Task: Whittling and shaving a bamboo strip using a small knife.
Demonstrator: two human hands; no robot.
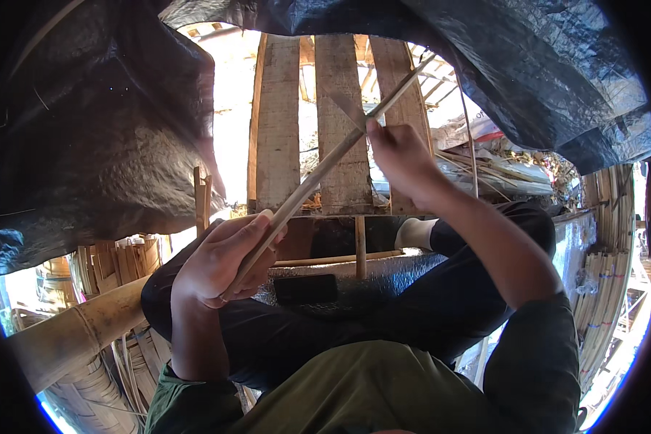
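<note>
A long, thin bamboo strip [318, 172] slants from lower left to upper right across the middle of the view. My left hand [228, 253] is closed round its lower end, above my left thigh. Farther up the strip, my right hand [405, 159] is closed on a knife [349, 110], its blade pointing up and left across the strip. The blade is blurred, and the fist hides the handle. The strip's far end passes beyond my right fist toward the dark sheeting.
Wooden planks [278, 123] stretch ahead of my crossed legs. Black plastic sheeting [116, 137] hangs on both sides. A thick bamboo pole [87, 333] lies at left, with woven baskets near it. Bundled strips [606, 289] stand at right. A flat dark rectangular object [305, 288] rests between my legs.
</note>
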